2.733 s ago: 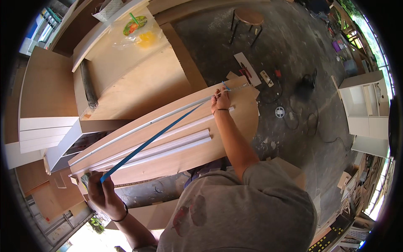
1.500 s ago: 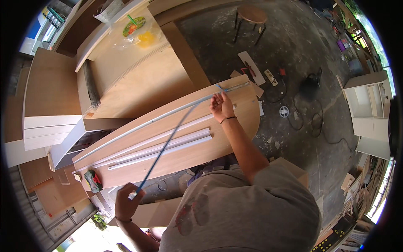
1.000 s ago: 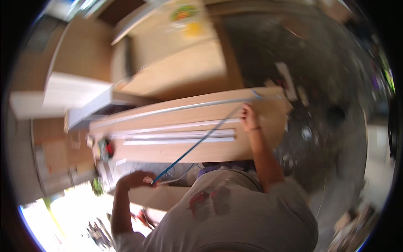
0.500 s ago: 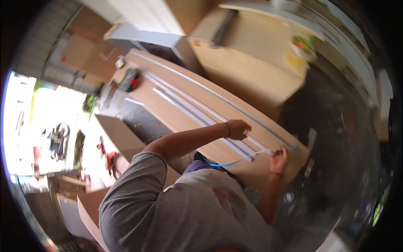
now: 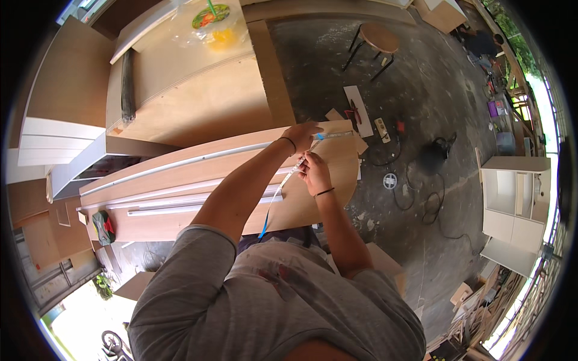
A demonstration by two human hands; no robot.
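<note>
A pliable white measuring tape (image 5: 291, 173) with a blue stretch at its lower end hangs toward my waist and runs up past both hands, over the end of a wooden board (image 5: 247, 227). My right hand (image 5: 315, 174) pinches it between thumb and fingertips. Just beyond, my left hand (image 5: 300, 136) is bent around the tape beside a small blue patch; its fingertips are partly hidden. Under my left forearm a long pale metal strip (image 5: 180, 163) lies along the board's far side. Shorter white strips (image 5: 162, 210) lie nearer me.
A green and red pouch (image 5: 103, 227) rests at the board's left end. Beyond stands a wooden cabinet (image 5: 198, 102) with a bagged drink (image 5: 218, 37) on top. To the right, the floor holds a stool (image 5: 379, 38), a power strip (image 5: 382, 130) and cables. Another person (image 5: 480, 43) is far right.
My view has swung round to the right, showing more floor. My left hand has moved from above the strips to the tape near the board's end, close to my right hand, which still holds the tape.
</note>
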